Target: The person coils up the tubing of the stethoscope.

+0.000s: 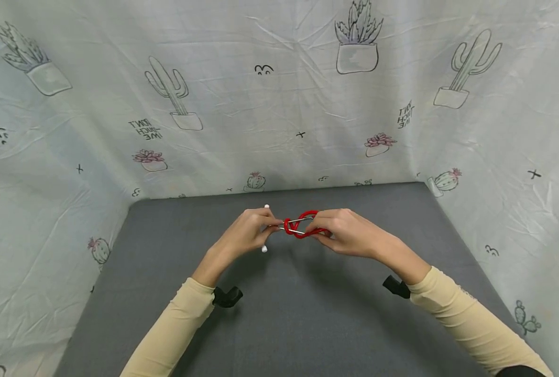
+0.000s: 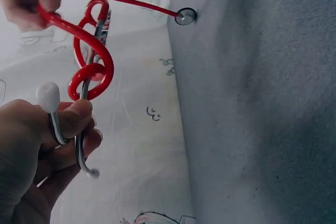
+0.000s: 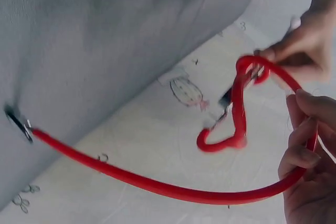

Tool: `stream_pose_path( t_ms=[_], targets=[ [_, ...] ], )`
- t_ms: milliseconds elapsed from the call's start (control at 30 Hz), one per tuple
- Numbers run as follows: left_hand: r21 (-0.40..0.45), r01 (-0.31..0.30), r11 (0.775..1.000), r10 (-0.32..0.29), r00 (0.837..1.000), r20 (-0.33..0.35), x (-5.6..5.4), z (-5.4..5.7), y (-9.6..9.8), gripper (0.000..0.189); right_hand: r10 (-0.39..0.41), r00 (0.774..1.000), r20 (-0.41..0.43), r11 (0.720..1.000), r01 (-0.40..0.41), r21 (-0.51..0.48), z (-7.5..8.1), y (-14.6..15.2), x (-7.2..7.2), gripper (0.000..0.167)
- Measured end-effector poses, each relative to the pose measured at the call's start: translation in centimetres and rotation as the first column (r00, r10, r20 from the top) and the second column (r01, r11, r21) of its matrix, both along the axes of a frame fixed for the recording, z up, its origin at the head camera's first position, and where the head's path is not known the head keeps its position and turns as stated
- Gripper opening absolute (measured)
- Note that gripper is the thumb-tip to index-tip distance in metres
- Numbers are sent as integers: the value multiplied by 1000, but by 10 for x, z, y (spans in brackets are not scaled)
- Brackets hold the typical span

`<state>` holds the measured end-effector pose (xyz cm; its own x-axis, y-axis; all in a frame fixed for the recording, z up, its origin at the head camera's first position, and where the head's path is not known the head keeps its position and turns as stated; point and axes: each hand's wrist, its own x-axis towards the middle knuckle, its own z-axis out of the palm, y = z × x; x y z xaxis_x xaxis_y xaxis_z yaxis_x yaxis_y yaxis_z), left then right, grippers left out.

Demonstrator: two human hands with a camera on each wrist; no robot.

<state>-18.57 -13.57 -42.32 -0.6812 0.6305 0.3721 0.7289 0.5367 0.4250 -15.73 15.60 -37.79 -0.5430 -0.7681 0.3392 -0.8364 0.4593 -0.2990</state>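
Note:
A stethoscope with red tubing (image 2: 107, 61) is held up between both hands above the grey table. My left hand (image 1: 251, 230) pinches its metal ear tubes (image 2: 85, 90) close to the white ear tips (image 2: 48, 97). The tubing is looped around the metal tubes just beyond those fingertips. On the other side, my right hand (image 1: 347, 230) grips a stretch of the red tubing, its fingers curled round it in the right wrist view. From there the tubing runs down to the round chest piece (image 3: 20, 124), which appears against the grey surface in both wrist views.
The grey table (image 1: 307, 314) spreads below both hands. White cloth (image 1: 279, 104) printed with cacti and potted plants hangs behind it and along both sides. Black straps (image 1: 227, 297) sit at the wrists over pale yellow sleeves (image 1: 173, 330).

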Motion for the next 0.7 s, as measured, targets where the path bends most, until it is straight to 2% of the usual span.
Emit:
stream_pose_path(
  t_ms=[233, 400, 567, 700],
  targets=[
    [-10, 136, 991, -136, 990, -21, 3, -1, 2, 18, 56, 995, 87, 998, -54, -24, 11, 5, -14, 18],
    [-2, 226, 974, -225, 973, -53, 4, -2, 3, 18, 133, 973, 189, 991, -126, -44, 14, 6, -27, 13],
    [21, 262, 965, -260, 963, -72, 7, 1, 5, 19, 147, 918, 369, 989, -124, -86, 13, 10, -41, 11],
    [28, 282, 959, -279, 957, -76, 10, 4, 7, 19, 163, 843, 512, 986, -118, -119, 10, 14, -52, 9]
  ],
)
